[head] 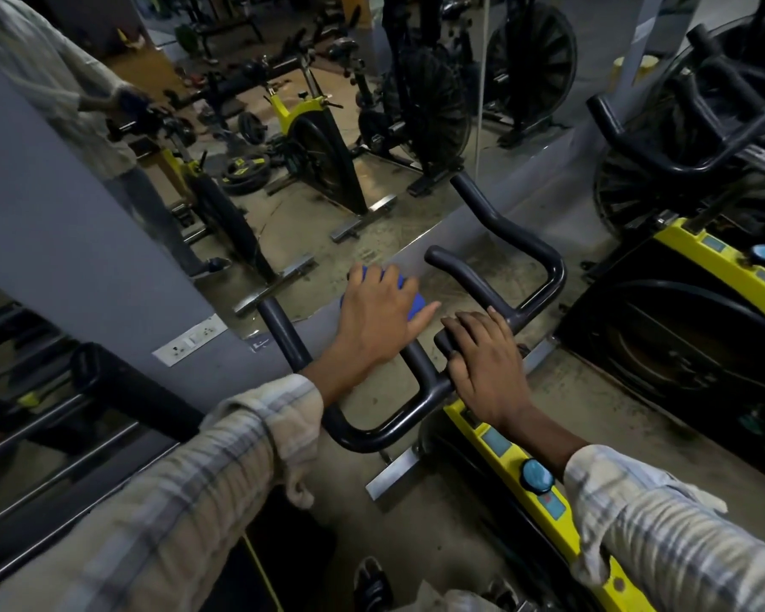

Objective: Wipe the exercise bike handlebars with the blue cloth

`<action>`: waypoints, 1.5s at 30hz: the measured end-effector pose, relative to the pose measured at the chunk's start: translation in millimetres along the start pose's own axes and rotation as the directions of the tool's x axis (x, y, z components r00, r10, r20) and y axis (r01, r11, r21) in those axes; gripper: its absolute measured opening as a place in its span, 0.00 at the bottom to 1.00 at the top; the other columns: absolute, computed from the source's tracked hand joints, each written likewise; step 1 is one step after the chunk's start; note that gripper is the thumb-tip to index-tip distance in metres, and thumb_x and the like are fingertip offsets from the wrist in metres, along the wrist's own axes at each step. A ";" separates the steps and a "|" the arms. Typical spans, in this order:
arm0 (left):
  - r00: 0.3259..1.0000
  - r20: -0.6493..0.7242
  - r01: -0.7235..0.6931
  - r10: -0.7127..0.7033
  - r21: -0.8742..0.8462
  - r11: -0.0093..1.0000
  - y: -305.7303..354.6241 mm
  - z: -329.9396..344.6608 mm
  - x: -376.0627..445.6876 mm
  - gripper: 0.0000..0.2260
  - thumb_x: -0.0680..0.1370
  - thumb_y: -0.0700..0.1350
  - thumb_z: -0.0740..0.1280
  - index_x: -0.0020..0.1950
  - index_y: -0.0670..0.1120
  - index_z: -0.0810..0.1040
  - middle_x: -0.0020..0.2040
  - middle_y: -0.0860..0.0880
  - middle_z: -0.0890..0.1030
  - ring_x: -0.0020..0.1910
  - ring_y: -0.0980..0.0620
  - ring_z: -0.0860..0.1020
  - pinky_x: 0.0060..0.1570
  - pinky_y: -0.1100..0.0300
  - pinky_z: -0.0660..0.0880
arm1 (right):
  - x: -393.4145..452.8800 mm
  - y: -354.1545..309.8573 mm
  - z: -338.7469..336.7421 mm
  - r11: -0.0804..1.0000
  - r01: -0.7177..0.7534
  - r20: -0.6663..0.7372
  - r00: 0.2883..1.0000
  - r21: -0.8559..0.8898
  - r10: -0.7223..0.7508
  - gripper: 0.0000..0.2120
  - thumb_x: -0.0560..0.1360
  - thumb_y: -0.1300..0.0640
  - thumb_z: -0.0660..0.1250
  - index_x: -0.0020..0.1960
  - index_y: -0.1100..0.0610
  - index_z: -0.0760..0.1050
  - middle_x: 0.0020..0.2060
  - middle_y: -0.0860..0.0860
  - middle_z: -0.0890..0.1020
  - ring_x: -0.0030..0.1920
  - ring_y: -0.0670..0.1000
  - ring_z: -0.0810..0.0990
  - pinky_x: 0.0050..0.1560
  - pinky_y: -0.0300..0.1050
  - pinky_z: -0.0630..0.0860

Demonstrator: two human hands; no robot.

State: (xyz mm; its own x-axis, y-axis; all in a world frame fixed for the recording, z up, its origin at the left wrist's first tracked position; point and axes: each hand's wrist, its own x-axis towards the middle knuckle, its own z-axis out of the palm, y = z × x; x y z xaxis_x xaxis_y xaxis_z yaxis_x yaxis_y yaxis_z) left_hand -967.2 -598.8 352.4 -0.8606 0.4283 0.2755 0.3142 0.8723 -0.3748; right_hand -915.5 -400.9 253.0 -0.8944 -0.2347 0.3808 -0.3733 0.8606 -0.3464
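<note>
Right at the middle of the view stand the black handlebars [420,382] of a yellow bike [504,461], and everything else is placed from them. Left hand [383,313] lies palm down over one inner prong of the bars, fingers curled over the blue cloth [414,304]; the cloth is bunched under the palm, with blue showing past the knuckles at the top and beside the thumb. So that hand is closed on the cloth, pressing it to the bar. Right hand [486,364] rests on the centre of the bars, just right of the left hand, fingers folded over the short middle stub in a loose clasp around the bar itself; it holds nothing else. The two hands are close but not touching. Both wrists come out of pale checked sleeves [248,439].

Below the right wrist, on the bike's yellow stem, sits a round blue knob [537,476]. Beyond the bars a wall mirror [283,125] reflects other bikes and weight plates on the floor. Left of the bars, on the grey wall under the mirror, is a white socket [191,341]. To the right of the bars stands a second yellow bike [716,254] with its own black bars. Under the handlebars the floor [438,523] is bare concrete, dusty and stained.
</note>
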 end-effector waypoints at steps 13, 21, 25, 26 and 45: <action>0.953 -0.066 -0.299 0.295 -0.068 0.952 -10.5 5.1 2.6 0.24 0.85 0.64 0.56 0.55 0.47 0.81 0.51 0.44 0.83 0.53 0.42 0.80 0.65 0.40 0.71 | -1.3 -3.2 -1.7 1.000 0.002 -0.020 1.000 -0.002 -0.003 0.24 0.80 0.53 0.58 0.75 0.57 0.73 0.70 0.57 0.77 0.73 0.58 0.73 0.86 0.54 0.51; 0.787 -0.297 -0.596 0.542 -0.138 0.791 7.6 16.9 -17.3 0.17 0.85 0.59 0.64 0.52 0.47 0.83 0.49 0.45 0.84 0.50 0.44 0.82 0.64 0.42 0.75 | -0.1 2.1 3.7 1.000 0.024 -0.025 0.999 0.011 -0.024 0.26 0.84 0.47 0.53 0.75 0.58 0.74 0.70 0.58 0.78 0.74 0.59 0.74 0.84 0.60 0.56; 0.846 -0.323 -0.467 0.425 -0.064 0.882 -16.9 18.5 -2.3 0.21 0.85 0.61 0.61 0.51 0.47 0.84 0.47 0.45 0.84 0.50 0.44 0.82 0.64 0.42 0.73 | 0.8 2.5 4.1 1.000 0.015 -0.026 1.000 0.008 -0.015 0.25 0.81 0.51 0.56 0.75 0.57 0.74 0.70 0.57 0.77 0.74 0.59 0.74 0.84 0.59 0.56; 0.904 -0.273 -0.365 0.329 -0.092 0.927 -23.1 14.3 4.4 0.22 0.85 0.61 0.59 0.53 0.47 0.84 0.49 0.45 0.85 0.52 0.43 0.82 0.65 0.41 0.71 | 0.7 2.3 4.1 1.000 0.012 -0.023 1.000 0.008 -0.011 0.25 0.81 0.51 0.56 0.75 0.57 0.74 0.70 0.57 0.77 0.74 0.59 0.73 0.84 0.59 0.56; 0.793 -0.369 -0.564 0.485 -0.140 0.814 -2.4 25.6 -23.2 0.12 0.80 0.50 0.64 0.44 0.45 0.80 0.39 0.44 0.80 0.41 0.44 0.76 0.55 0.46 0.73 | -0.1 2.4 1.1 0.999 0.035 -0.038 0.999 -0.013 -0.035 0.25 0.82 0.52 0.56 0.76 0.57 0.73 0.71 0.57 0.77 0.74 0.57 0.72 0.86 0.55 0.52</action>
State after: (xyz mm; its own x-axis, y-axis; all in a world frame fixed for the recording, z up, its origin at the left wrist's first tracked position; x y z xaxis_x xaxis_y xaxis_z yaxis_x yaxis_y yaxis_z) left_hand -958.2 -616.9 324.1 -0.3817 0.8499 0.3632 0.7970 0.5016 -0.3363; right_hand -916.6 -399.3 251.2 -0.8706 -0.2473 0.4253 -0.4010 0.8576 -0.3221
